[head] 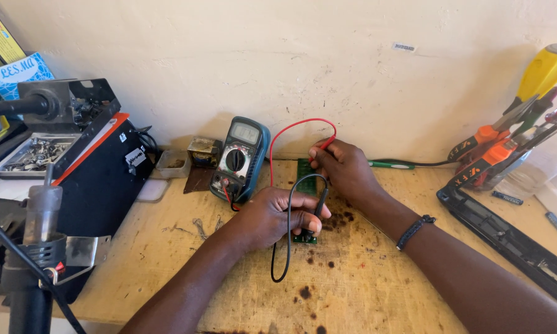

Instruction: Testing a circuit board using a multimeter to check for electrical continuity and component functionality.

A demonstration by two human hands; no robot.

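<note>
I am looking down at my two hands on a stained wooden workbench (353, 278) set against a pale wall. My left hand (272, 218) is closed around one black test probe (320, 207), its tip pressed down on the near end of a single narrow green circuit board (304, 179) lying flat in the middle of the bench. My right hand (343, 166) pinches one red test probe (325, 143) between thumb and fingers, touching the far end of the same board. Two leads, one red wire (291, 127) arching up by the wall and one black wire (289, 235) looping toward me, run back to one digital multimeter (238, 159) in a blue-green case, propped just left of the board with its dial facing me. I wear one dark wristband (414, 231) on my right wrist. To the left stand one black soldering station (99, 167) with an orange edge, one metal tray of small parts (34, 153), and one hot-air handle in its holder (40, 216). At the far right, a cup (538, 167) holds several tools, including two orange-handled pliers (486, 145) and one yellow-handled screwdriver (541, 71). One long black strip (507, 238) lies along the bench's right side, and one green pen (391, 164) rests by the wall.
</note>
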